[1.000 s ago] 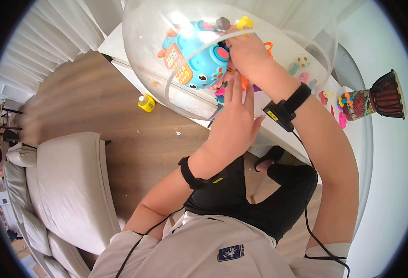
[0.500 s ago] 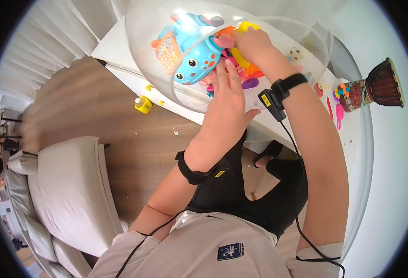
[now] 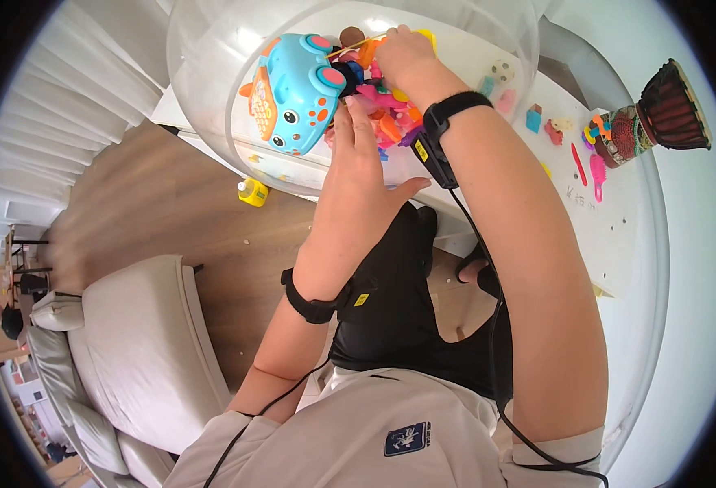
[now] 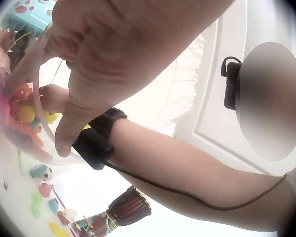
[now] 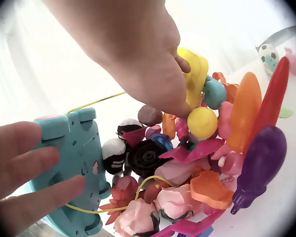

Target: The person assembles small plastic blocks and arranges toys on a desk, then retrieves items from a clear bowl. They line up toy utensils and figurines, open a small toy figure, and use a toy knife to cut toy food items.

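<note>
— Clear plastic, that bowl (image 3: 211,98)? Where does it sit?

— Yes, a big see-through bowl, tilted up at the near edge of the white table (image 3: 610,236), with a heap of small toys (image 5: 202,163) inside.

— What is the left hand doing?

— The left hand (image 3: 358,179) lies flat against the outside of the bowl's wall, fingers (image 3: 356,122) straight and together, thumb out to the side. It grips nothing. In the right wrist view those fingers show through the plastic just beside the blue toy phone (image 3: 293,81).

— And the right hand?

— The right hand (image 3: 403,53) is inside the bowl, on top of the heap. Its fingers curl onto a yellow toy (image 5: 195,74), touching it, with a yellow ball (image 5: 202,122) just below. Whether it has a real hold of the yellow toy, I cannot tell.

— Where is the phone?

— Inside the bowl, on its left side, leaning against the heap, with a yellow cord (image 5: 96,103) running from it.

— Anything else on the table?

— A small drum (image 3: 659,114) near the far right corner, and a few loose toy bits beside it.
</note>
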Tool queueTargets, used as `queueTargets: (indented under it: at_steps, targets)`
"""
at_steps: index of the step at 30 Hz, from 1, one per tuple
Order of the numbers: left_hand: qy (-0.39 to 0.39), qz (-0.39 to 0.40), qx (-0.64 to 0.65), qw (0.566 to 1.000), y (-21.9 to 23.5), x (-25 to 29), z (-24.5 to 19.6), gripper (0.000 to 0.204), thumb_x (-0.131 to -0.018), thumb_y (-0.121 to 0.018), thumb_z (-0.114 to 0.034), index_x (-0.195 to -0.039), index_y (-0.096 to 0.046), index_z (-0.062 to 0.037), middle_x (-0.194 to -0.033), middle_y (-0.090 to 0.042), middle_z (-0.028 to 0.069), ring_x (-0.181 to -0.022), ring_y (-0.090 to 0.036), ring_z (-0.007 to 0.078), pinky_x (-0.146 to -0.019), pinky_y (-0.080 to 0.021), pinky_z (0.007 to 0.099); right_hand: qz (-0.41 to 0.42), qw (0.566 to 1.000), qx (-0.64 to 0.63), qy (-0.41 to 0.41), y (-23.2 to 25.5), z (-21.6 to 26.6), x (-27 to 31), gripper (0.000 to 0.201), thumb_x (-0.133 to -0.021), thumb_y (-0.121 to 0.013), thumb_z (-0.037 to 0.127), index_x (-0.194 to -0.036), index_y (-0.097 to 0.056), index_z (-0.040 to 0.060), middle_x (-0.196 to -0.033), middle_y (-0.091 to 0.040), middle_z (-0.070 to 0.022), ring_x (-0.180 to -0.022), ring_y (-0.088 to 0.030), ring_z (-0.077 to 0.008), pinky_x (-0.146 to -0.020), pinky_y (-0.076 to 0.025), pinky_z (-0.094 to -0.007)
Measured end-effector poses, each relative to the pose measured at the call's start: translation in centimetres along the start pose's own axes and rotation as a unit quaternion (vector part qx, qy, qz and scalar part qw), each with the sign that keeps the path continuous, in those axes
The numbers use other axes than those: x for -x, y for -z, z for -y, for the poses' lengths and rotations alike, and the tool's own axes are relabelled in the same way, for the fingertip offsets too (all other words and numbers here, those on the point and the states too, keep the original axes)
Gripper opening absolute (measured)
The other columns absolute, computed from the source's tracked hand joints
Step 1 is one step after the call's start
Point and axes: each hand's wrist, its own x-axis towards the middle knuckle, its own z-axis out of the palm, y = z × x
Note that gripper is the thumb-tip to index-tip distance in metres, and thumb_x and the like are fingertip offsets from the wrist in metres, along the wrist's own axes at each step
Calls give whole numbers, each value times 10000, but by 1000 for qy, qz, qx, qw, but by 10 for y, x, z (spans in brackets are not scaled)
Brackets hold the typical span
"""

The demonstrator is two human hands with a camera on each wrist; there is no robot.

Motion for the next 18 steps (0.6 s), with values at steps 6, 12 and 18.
queueTargets:
  at_steps: [6, 12, 18]
  targets:
    - [3, 10, -3, 1000, -1, 0, -2, 1181, -700, -958, -152, -1525, -197, 213, -1493, -315, 412, -1355, -458, 529, -1121, -447, 476, -70, 984, -131, 94, -16, 1, -6, 439, -853, -765, 91, -1279, -723, 191, -1293, -650, -93, -1240, -613, -301, -1031, -547, -419]
    - [7, 11, 8, 1000, 0, -2, -3, 1163, -700, -958, -157, -1518, -222, 218, -1523, -295, 420, -1391, -431, 538, -1128, -450, 471, -29, 975, -197, 95, -9, -3, -5, 454, -829, -768, 55, -1265, -724, 176, -1243, -675, -85, -1218, -642, -303, -1007, -562, -429]
    - [-6, -1, -40, 999, -6, 3, 2, 1136, -728, -948, -220, -1529, -253, 183, -1550, -318, 405, -1429, -415, 528, -1138, -451, 475, -17, 1000, -23, 12, -11, -8, -4, 257, -896, -717, 155, -1142, -784, 186, -1236, -684, -78, -1234, -619, -265, -984, -526, -426]
